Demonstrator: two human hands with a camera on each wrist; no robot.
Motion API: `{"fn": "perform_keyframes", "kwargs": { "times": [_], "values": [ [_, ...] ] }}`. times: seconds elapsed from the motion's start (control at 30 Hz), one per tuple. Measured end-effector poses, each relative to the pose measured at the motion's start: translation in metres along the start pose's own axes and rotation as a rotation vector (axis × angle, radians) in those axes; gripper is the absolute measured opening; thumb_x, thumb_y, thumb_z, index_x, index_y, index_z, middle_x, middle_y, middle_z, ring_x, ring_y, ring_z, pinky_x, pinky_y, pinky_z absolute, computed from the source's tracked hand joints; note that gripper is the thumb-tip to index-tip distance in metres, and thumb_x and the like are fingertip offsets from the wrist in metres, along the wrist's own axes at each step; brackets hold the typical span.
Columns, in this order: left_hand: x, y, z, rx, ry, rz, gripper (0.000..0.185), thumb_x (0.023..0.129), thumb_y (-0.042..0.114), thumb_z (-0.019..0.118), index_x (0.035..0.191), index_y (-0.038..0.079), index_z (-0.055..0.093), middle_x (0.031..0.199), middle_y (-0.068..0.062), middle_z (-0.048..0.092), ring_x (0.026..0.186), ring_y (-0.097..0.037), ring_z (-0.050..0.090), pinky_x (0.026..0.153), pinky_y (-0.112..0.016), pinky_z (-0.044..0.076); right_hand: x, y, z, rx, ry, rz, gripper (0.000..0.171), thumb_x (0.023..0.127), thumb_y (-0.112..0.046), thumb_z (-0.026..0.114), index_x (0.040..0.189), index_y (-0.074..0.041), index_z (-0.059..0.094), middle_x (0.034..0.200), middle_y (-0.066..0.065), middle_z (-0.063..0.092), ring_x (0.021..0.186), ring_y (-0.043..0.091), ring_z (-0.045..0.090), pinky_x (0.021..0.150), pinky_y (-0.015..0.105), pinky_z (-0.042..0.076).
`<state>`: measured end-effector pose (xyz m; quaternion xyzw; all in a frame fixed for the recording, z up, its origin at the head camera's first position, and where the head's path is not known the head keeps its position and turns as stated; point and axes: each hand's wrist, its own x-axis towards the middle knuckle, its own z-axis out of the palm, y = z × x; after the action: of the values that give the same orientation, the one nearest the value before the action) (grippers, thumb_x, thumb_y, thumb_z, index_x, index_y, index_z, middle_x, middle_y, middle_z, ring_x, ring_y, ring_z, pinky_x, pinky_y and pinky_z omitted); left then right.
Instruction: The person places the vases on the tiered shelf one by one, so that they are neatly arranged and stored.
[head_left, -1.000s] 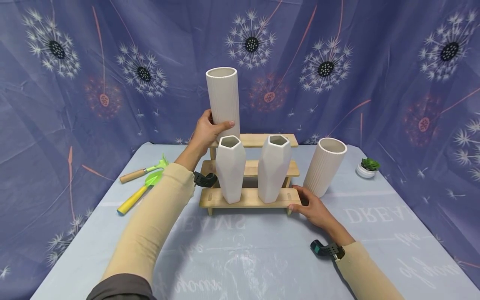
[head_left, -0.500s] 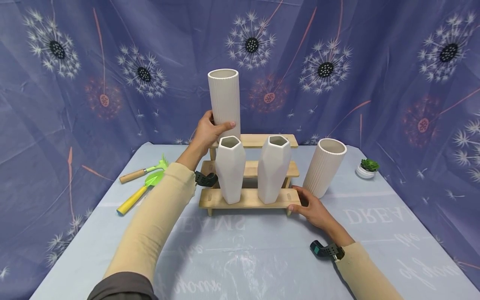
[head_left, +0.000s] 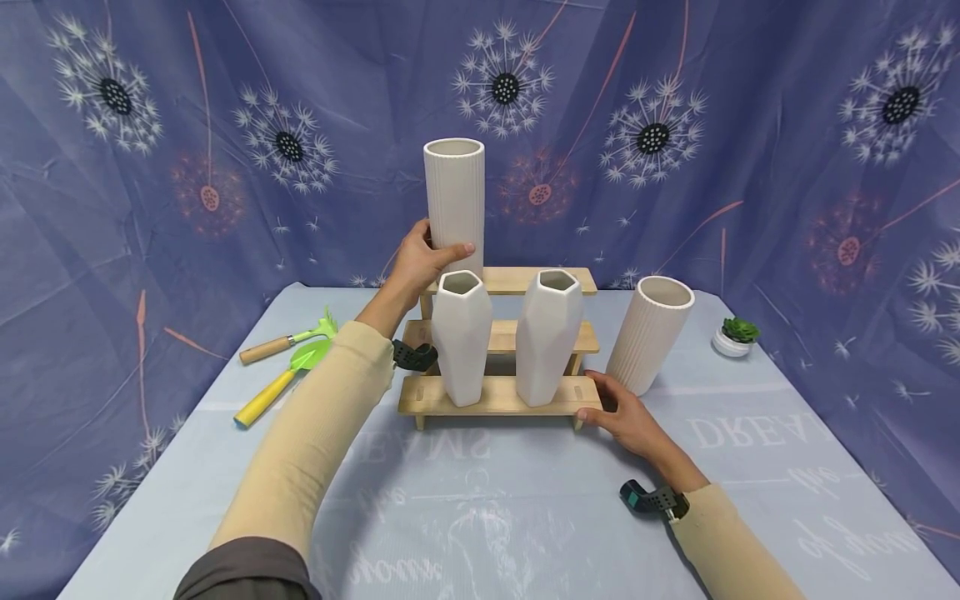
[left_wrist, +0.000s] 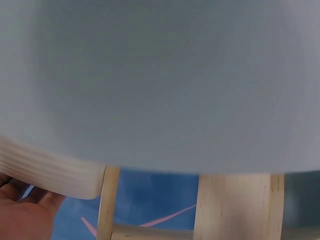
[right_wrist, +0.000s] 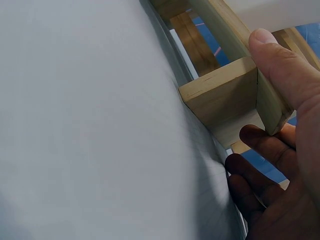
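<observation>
While left hand [head_left: 420,260] grips 11 o'clock ribbed vase [head_left: 456,196]: keep upright.
Right hand [head_left: 626,421]: pinches stand [head_left: 498,396] at 4 o'clock; hold steady.

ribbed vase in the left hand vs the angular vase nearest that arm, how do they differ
The ribbed vase has a round rim; the angular vase has a five-sided one. Fine vertical ribs cover the ribbed vase, flat facets the angular vase. The left hand grips the ribbed vase; the angular vase stands on the bottom shelf. Both are white and open-topped.
</observation>
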<state>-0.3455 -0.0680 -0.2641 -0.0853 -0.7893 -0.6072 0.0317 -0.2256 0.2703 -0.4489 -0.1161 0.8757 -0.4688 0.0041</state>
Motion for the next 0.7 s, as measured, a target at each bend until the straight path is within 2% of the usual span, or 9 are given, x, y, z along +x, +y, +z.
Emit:
{"fn": "perform_keyframes", "kwargs": {
  "times": [0.17, 0.5, 0.7],
  "values": [
    [0.0002, 0.0014, 0.001, -0.001, -0.003, -0.003, 0.084, 0.076, 0.037, 0.078, 0.143, 0.016, 0.031, 0.137, -0.007, 0.048, 0.122, -0.025, 0.052, 0.101, -0.042, 0.044, 0.0002, 0.0001, -0.0005, -0.001, -0.001, 0.0, 0.073, 0.082, -0.03, 0.073, 0.142, -0.007, 0.038, 0.129, 0.018, 0.053, 0.108, 0.027, 0.054, 0.089, 0.033, 0.045],
    [0.0004, 0.0029, 0.0006, 0.048, -0.017, 0.001, 0.083, 0.078, 0.038, 0.076, 0.143, 0.015, 0.03, 0.138, -0.008, 0.047, 0.123, -0.025, 0.051, 0.102, -0.043, 0.043, 0.0006, 0.002, -0.0007, -0.014, -0.002, -0.011, 0.074, 0.083, -0.031, 0.072, 0.142, -0.005, 0.036, 0.129, 0.02, 0.053, 0.107, 0.025, 0.054, 0.087, 0.028, 0.046],
    [-0.001, 0.003, 0.0002, 0.046, -0.027, 0.012, 0.084, 0.079, 0.038, 0.075, 0.144, 0.015, 0.027, 0.138, -0.009, 0.045, 0.123, -0.026, 0.05, 0.102, -0.044, 0.043, -0.0006, 0.0002, 0.0, -0.008, 0.001, 0.0, 0.074, 0.082, -0.031, 0.073, 0.142, -0.006, 0.036, 0.13, 0.019, 0.053, 0.109, 0.027, 0.054, 0.089, 0.034, 0.045]
  ]
}}
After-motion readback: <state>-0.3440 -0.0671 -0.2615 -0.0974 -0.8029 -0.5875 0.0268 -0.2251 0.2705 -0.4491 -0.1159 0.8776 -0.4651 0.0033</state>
